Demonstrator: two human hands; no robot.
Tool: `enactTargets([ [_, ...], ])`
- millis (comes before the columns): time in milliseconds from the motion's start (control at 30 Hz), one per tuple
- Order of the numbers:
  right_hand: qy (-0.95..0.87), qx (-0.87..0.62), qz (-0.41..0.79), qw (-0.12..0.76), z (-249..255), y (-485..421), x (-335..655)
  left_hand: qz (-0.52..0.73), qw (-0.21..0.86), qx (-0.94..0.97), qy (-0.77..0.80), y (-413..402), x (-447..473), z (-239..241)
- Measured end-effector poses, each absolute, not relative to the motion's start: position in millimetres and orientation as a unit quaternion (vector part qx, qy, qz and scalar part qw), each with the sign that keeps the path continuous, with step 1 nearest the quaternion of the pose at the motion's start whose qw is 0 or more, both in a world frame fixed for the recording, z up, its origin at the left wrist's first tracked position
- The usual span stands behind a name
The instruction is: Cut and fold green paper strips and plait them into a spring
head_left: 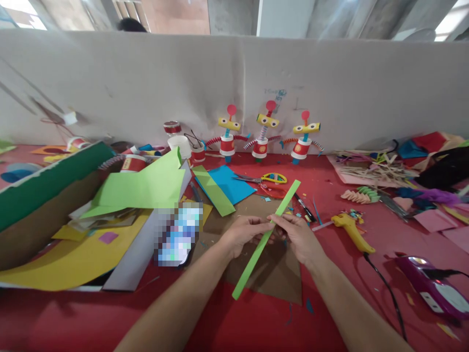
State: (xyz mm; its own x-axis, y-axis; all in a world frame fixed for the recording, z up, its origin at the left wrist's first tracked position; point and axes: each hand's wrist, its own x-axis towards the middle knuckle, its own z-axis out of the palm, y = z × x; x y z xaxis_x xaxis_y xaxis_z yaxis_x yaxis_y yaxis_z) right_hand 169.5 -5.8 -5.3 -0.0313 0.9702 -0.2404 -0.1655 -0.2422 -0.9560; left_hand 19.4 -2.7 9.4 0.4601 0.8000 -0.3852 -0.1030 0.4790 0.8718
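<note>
A long green paper strip (256,256) runs diagonally from upper right to lower left above a brown card sheet (278,276). My left hand (244,234) and my right hand (298,237) both pinch the strip near its middle, fingertips almost touching. Yellow-handled scissors (269,178) lie just beyond the hands on the red table (234,327). At the back, three paper-cup robot figures (261,134) stand against the white partition.
A yellow glue gun (351,230) lies to the right, its black cable trailing toward a purple device (430,286). Green, blue and yellow paper sheets (146,188) and a cardboard box (44,195) crowd the left. Paper scraps (381,168) pile at the far right.
</note>
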Motion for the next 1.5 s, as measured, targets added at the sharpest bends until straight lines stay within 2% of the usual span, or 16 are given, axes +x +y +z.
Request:
enactTargets([
  [167,-0.396,-0.530,0.573,0.483,-4.0,-3.4,176.0,0.291,0.760,0.396,0.426,-4.1,18.4,11.2],
  [367,-0.267,-0.517,0.528,0.619,7.6,8.5,199.6,0.196,0.793,0.436,0.377,-1.8,7.6,14.8],
  [500,-0.202,-0.483,0.485,0.701,8.7,13.9,210.5,0.216,0.812,0.403,0.363,-0.7,7.3,15.9],
  [600,-0.179,-0.468,0.477,0.722,6.3,14.3,212.7,0.244,0.819,0.375,0.359,-1.4,11.1,15.3],
  [667,-0.199,-0.498,0.490,0.687,5.3,11.5,208.7,0.307,0.806,0.345,0.370,-1.5,14.2,13.1],
  [767,-0.328,-0.531,0.574,0.530,5.2,2.1,192.0,0.422,0.761,0.288,0.400,0.9,18.5,6.9],
  [833,-0.447,-0.494,0.617,0.419,4.9,-5.4,177.4,0.447,0.753,0.252,0.411,3.3,20.7,2.2],
  [900,-0.522,-0.476,0.603,0.370,3.5,-11.2,165.6,0.444,0.759,0.233,0.414,5.1,22.4,-1.4],
  [1000,-0.545,-0.501,0.579,0.342,0.1,-14.3,158.8,0.433,0.755,0.244,0.428,4.4,24.2,-1.8],
  [1200,-0.524,-0.513,0.608,0.302,-1.3,-13.6,165.2,0.423,0.736,0.289,0.443,0.9,21.8,7.2],
  [1500,-0.589,-0.500,0.575,0.267,7.7,-8.2,178.4,0.483,0.710,0.205,0.469,14.1,7.3,8.8],
])
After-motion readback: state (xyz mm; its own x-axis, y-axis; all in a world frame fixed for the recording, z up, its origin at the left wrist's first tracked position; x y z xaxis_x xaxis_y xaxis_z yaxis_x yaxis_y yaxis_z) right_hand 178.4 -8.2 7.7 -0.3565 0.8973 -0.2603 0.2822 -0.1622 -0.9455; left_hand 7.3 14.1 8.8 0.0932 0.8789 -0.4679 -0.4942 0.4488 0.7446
